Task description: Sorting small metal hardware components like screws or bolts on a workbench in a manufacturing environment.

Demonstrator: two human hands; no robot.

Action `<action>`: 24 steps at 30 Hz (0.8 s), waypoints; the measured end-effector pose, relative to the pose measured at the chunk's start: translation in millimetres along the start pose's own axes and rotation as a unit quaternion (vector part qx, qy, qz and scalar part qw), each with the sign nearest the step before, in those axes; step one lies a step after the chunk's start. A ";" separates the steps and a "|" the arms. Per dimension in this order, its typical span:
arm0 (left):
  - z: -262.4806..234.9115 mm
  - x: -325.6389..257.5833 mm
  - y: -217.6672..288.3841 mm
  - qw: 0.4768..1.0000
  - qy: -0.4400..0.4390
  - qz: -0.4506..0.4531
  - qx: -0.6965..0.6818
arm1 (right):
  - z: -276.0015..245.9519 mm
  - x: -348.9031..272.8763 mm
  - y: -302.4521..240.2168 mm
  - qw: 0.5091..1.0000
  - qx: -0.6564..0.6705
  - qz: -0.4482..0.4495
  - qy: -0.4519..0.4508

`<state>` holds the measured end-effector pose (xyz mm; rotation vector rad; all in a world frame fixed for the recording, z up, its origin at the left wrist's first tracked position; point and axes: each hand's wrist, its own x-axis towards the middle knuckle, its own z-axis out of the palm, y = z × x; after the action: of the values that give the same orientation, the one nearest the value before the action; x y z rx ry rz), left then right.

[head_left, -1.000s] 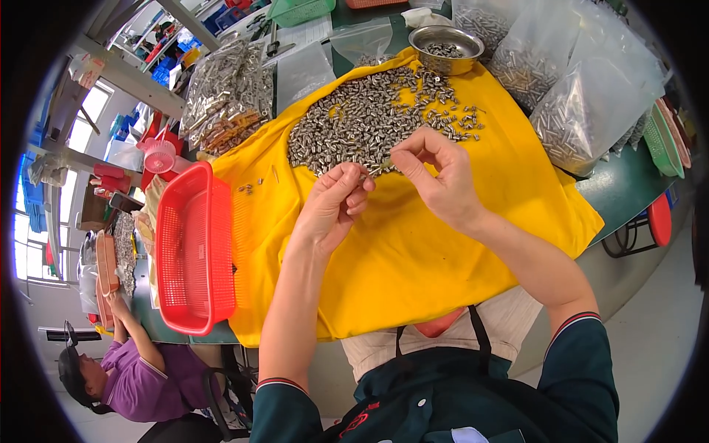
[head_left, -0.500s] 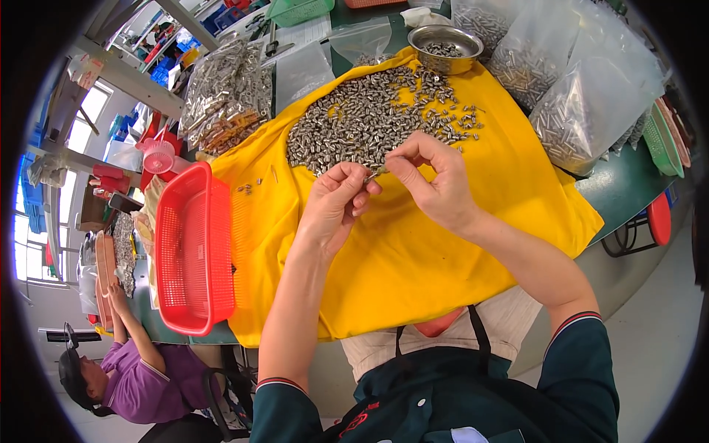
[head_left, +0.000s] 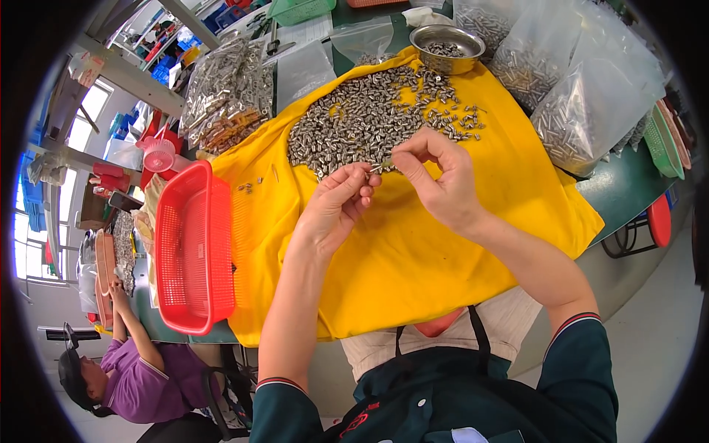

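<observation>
Over the yellow cloth (head_left: 443,273), my left hand (head_left: 341,199) is closed, pinching a small silvery metal part (head_left: 374,171) between thumb and fingertips. My right hand (head_left: 437,177) is closed in a pinch just to its right. From its fingertips a thin, slightly greenish piece (head_left: 388,165) points toward the metal part; it is too small to name, and I cannot tell whether the two touch. Beyond both hands, a wide spread of small metal parts (head_left: 354,111) lies on the cloth, thinning out toward the right.
A red plastic basket (head_left: 196,251) stands at the left. At the far edge sits a steel bowl (head_left: 447,52) with small parts inside. Bags of metal parts lie at the far left (head_left: 221,96) and right (head_left: 569,118). A co-worker in purple (head_left: 148,376) sits at lower left.
My right fingertips have shifted slightly right, away from the left ones, and more of the thin piece between them shows. The left hand has barely moved.
</observation>
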<state>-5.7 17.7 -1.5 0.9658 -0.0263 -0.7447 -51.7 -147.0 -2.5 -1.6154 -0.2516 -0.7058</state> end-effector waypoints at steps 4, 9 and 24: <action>-2.9 0.5 -0.7 1.000 0.002 -0.002 0.003 | 0.0 -0.3 -2.4 1.000 -0.013 -0.016 -0.004; -0.7 -0.3 -1.2 1.000 -0.030 -0.001 -0.008 | 0.7 -0.1 -2.9 1.000 -0.020 -0.013 -0.011; -9.2 6.1 -3.0 0.997 0.032 0.060 -0.037 | 1.8 0.0 1.8 0.995 0.047 0.059 0.070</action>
<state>0.3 19.8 -10.9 0.9075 -0.0012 -0.6006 -50.2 -145.5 -4.0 -1.4719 -0.0865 -0.7025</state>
